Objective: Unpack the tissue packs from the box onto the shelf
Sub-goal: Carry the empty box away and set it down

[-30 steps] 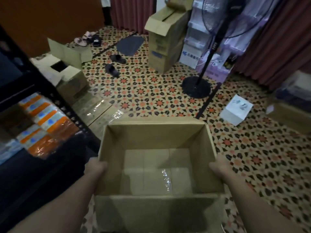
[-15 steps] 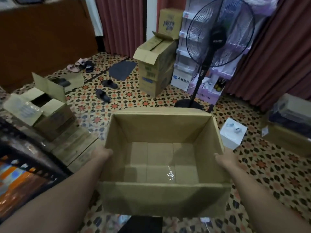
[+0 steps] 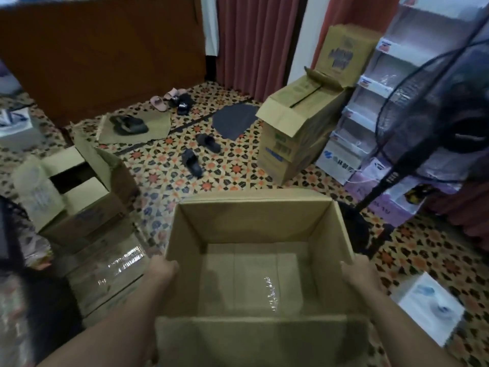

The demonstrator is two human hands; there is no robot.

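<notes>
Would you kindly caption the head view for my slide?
Left hand and right hand hold the empty box by its sides.

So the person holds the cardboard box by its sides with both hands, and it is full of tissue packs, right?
Not quite. The head view shows the left hand and right hand holding the box by its sides, but the box is empty: only its bare cardboard bottom shows.

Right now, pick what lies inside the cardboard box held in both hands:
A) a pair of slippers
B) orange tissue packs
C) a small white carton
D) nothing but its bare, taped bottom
D: the cardboard box, held by the left hand and the right hand, shows only its bare bottom with a strip of clear tape.
</notes>
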